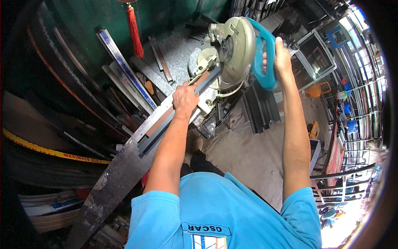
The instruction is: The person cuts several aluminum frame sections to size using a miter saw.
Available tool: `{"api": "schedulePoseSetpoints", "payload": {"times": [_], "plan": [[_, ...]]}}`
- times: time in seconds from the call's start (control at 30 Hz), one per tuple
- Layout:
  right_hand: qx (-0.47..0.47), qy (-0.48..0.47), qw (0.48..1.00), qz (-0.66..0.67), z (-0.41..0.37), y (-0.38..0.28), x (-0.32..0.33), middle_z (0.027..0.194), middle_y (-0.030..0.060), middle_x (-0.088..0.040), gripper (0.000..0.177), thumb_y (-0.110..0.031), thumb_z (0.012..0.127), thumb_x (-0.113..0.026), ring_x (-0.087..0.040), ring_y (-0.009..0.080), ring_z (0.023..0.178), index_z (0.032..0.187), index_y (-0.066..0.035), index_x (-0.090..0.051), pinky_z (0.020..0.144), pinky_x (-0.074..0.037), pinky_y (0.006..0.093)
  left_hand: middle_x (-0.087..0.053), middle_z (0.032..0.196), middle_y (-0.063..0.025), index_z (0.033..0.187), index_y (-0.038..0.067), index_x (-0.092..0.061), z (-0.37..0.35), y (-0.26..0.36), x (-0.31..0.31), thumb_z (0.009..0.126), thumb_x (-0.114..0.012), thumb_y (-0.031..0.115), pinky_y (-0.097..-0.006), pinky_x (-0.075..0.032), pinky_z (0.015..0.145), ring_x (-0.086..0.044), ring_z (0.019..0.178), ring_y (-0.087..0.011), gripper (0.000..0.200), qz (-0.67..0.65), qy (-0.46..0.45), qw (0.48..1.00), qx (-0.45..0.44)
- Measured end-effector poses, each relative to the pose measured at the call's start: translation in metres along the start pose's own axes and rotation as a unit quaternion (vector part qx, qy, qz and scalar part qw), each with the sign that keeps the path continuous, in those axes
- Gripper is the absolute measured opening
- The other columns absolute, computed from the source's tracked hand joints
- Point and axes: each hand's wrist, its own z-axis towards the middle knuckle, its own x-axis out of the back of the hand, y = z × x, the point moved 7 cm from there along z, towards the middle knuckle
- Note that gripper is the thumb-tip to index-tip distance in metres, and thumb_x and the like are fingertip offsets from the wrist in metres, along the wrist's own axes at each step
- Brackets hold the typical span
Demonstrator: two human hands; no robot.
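Note:
My right hand (pixel 282 59) is wrapped round the teal loop handle (pixel 269 78) of a miter saw (pixel 239 47), thumb up along its outer side. The saw's pale green blade guard stands at the end of a long dark grey metal profile (pixel 156 138). My left hand (pixel 185 99) presses down on the profile and the brown strip (pixel 161 122) lying along it, its fingers curled over the far edge close to the saw. Both pieces lie along a grey metal bench (pixel 114 189). The guard hides the blade's lower part.
Long metal bars (pixel 124 68) lean at the left by a green wall. A red tassel (pixel 134 31) hangs above the bench. Dark profiles (pixel 261 106) rest near the floor below the saw. Window frames (pixel 317 56) and racks of bars (pixel 365 108) stand at the right.

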Motion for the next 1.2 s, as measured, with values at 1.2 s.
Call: {"api": "schedulePoseSetpoints", "payload": {"times": [1.2], "plan": [[0.062,0.038,0.997,0.019,-0.025,0.039,-0.008,0.073,0.0082,-0.065,0.07,-0.062,0.105,-0.032,-0.062,0.0168,0.056,0.09,-0.001,-0.064,0.05,-0.052,0.0336,-0.065,0.132,-0.0147,0.119,0.021,-0.077,0.001,0.003,0.005,0.08,-0.081,0.025,-0.045,-0.054,0.096,-0.066,0.11,-0.0353,0.04,0.005,-0.04,0.999,0.017]]}}
